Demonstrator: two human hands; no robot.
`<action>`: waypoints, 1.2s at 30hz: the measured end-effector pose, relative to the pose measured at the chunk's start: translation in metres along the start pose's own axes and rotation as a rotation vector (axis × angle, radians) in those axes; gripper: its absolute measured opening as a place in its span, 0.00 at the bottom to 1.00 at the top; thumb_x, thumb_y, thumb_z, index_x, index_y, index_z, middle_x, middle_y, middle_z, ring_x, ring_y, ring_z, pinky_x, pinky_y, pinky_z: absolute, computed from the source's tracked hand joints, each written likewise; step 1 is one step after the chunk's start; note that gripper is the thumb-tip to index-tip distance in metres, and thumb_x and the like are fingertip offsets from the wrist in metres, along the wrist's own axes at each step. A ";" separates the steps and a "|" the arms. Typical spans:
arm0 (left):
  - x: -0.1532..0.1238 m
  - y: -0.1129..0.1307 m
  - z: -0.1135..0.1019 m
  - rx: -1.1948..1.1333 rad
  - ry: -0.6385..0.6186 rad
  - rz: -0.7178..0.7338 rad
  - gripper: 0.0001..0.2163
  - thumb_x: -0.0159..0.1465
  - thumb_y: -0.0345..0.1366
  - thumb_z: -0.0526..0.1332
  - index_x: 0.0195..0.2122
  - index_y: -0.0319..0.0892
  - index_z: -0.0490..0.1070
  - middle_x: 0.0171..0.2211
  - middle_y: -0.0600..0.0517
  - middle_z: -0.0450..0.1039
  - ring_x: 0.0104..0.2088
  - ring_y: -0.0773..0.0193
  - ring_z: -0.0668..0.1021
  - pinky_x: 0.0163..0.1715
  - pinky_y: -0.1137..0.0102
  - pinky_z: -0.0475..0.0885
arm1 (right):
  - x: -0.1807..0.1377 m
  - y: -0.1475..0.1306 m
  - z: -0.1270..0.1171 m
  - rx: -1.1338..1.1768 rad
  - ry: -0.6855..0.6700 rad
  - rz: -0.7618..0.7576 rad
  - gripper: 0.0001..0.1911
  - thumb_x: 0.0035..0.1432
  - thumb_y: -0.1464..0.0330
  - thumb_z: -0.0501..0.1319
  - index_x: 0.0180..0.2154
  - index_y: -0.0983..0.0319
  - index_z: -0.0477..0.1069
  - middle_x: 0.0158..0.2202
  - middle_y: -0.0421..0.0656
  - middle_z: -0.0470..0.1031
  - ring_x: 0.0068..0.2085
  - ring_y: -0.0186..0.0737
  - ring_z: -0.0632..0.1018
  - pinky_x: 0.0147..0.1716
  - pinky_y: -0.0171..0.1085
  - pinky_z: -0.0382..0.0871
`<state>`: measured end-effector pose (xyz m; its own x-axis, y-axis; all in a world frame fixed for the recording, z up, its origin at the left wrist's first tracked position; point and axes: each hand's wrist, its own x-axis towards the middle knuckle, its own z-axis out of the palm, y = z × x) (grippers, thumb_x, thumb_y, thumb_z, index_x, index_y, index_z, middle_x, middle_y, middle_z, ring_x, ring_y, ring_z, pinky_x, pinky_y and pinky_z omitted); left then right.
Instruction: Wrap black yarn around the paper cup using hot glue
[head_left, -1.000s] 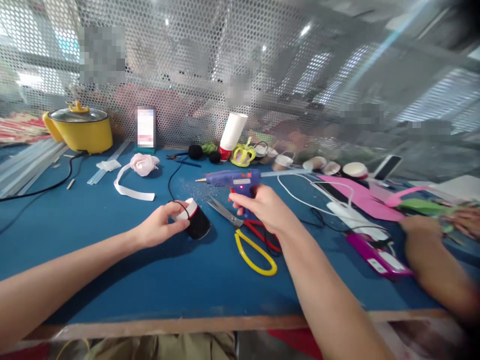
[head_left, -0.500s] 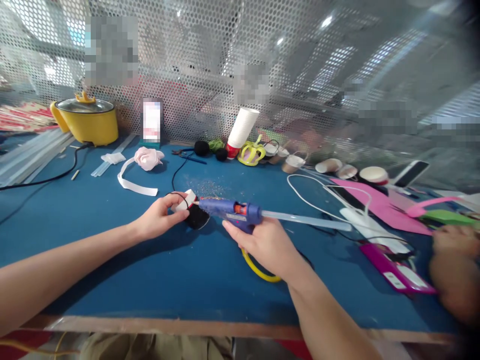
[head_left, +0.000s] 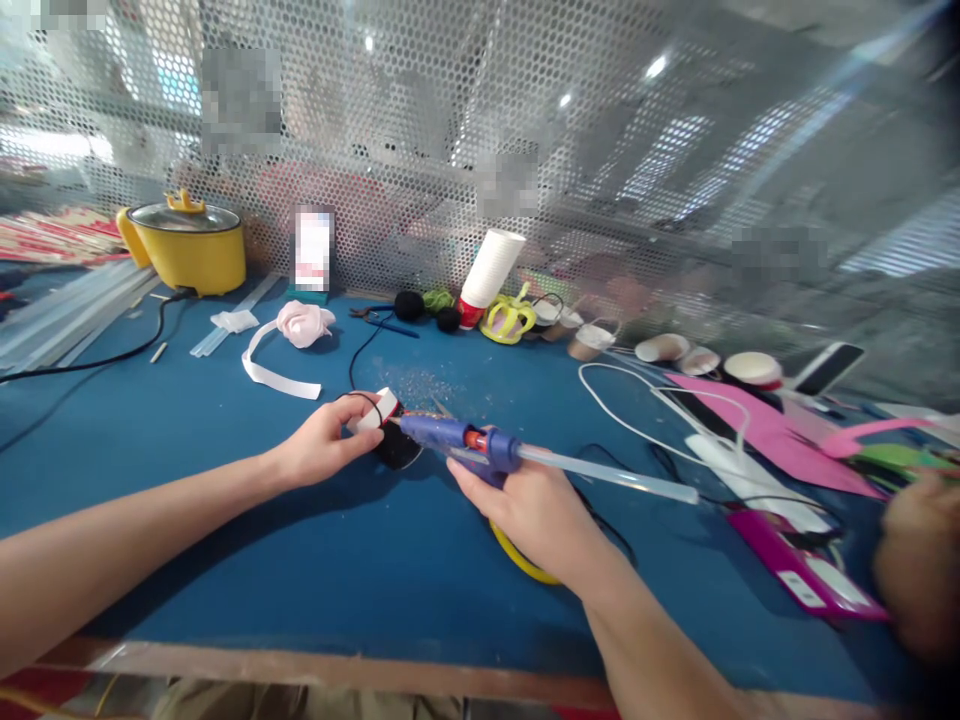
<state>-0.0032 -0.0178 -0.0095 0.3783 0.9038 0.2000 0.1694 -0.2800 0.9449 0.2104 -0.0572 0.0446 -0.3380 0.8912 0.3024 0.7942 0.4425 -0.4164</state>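
My left hand [head_left: 337, 435] is closed around a small paper cup [head_left: 381, 408] lying on its side. Its white part shows near my fingers, and the other part is black, seemingly wrapped in yarn. A strand of black yarn [head_left: 358, 350] runs from it toward a black yarn ball [head_left: 409, 305] at the back. My right hand [head_left: 536, 500] grips a blue glue gun [head_left: 450, 440] with a long clear glue stick [head_left: 615, 475] out of its rear. The nozzle is at the cup, close to my left fingers; contact is unclear. A yellow loop [head_left: 521, 560] shows partly below my right hand.
A yellow pot [head_left: 196, 255], glue sticks [head_left: 75, 310] and a white ribbon roll [head_left: 304, 325] lie left. Stacked paper cups [head_left: 491, 270] lean on the mesh wall. On the right are pink sheets [head_left: 757, 430], a power strip [head_left: 757, 485], a magenta case [head_left: 810, 565] and another person's hand [head_left: 919, 560].
The glue gun has tilted, its rear end and glue stick now lower. My left hand still holds the cup. The whole view has shifted slightly.
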 end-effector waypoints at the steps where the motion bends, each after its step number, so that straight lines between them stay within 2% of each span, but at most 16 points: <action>1: 0.000 0.000 0.000 -0.002 -0.003 0.001 0.10 0.56 0.39 0.58 0.33 0.37 0.68 0.43 0.45 0.67 0.42 0.59 0.70 0.44 0.68 0.64 | 0.000 0.000 0.000 0.000 -0.006 -0.009 0.06 0.52 0.65 0.56 0.26 0.58 0.69 0.27 0.42 0.76 0.32 0.43 0.76 0.36 0.39 0.69; 6: 0.001 0.000 -0.002 -0.009 -0.022 0.034 0.08 0.55 0.38 0.58 0.30 0.38 0.67 0.45 0.45 0.67 0.45 0.58 0.70 0.47 0.68 0.63 | 0.000 -0.001 -0.001 -0.010 0.017 0.028 0.07 0.52 0.65 0.55 0.28 0.59 0.70 0.27 0.43 0.76 0.32 0.44 0.76 0.35 0.40 0.69; 10: 0.001 -0.001 -0.003 0.011 -0.030 0.063 0.06 0.56 0.37 0.57 0.29 0.39 0.66 0.46 0.44 0.66 0.47 0.57 0.70 0.48 0.68 0.62 | -0.001 -0.002 -0.002 -0.008 0.002 -0.007 0.07 0.52 0.65 0.55 0.26 0.58 0.69 0.26 0.42 0.76 0.31 0.43 0.76 0.35 0.38 0.69; 17: 0.001 -0.002 -0.004 0.012 -0.050 0.084 0.06 0.57 0.36 0.57 0.28 0.39 0.64 0.46 0.44 0.66 0.47 0.57 0.70 0.47 0.68 0.62 | -0.001 -0.003 -0.002 -0.012 -0.007 -0.008 0.07 0.52 0.66 0.55 0.32 0.59 0.70 0.30 0.43 0.77 0.33 0.43 0.76 0.34 0.38 0.69; 25: 0.001 0.000 -0.003 0.026 -0.035 0.083 0.06 0.57 0.36 0.57 0.28 0.39 0.64 0.47 0.43 0.66 0.49 0.56 0.68 0.49 0.68 0.61 | -0.003 -0.005 0.000 -0.045 -0.012 -0.006 0.08 0.53 0.65 0.54 0.27 0.60 0.69 0.26 0.43 0.76 0.31 0.43 0.76 0.35 0.38 0.69; 32: 0.002 0.001 -0.006 0.081 -0.073 0.128 0.06 0.57 0.36 0.56 0.27 0.40 0.63 0.50 0.42 0.64 0.51 0.57 0.67 0.51 0.66 0.60 | 0.002 -0.002 -0.006 0.010 -0.013 0.082 0.08 0.52 0.67 0.55 0.29 0.62 0.71 0.26 0.42 0.76 0.27 0.39 0.76 0.29 0.35 0.68; 36: 0.002 0.000 -0.007 0.080 -0.091 0.134 0.05 0.58 0.35 0.56 0.28 0.39 0.63 0.50 0.41 0.63 0.51 0.56 0.67 0.51 0.65 0.60 | 0.006 0.001 -0.008 0.040 -0.022 0.123 0.09 0.52 0.65 0.55 0.28 0.62 0.71 0.22 0.41 0.75 0.27 0.40 0.76 0.25 0.34 0.67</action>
<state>-0.0085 -0.0138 -0.0071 0.4827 0.8248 0.2945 0.1828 -0.4238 0.8871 0.2133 -0.0522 0.0524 -0.2508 0.9406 0.2288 0.8095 0.3334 -0.4832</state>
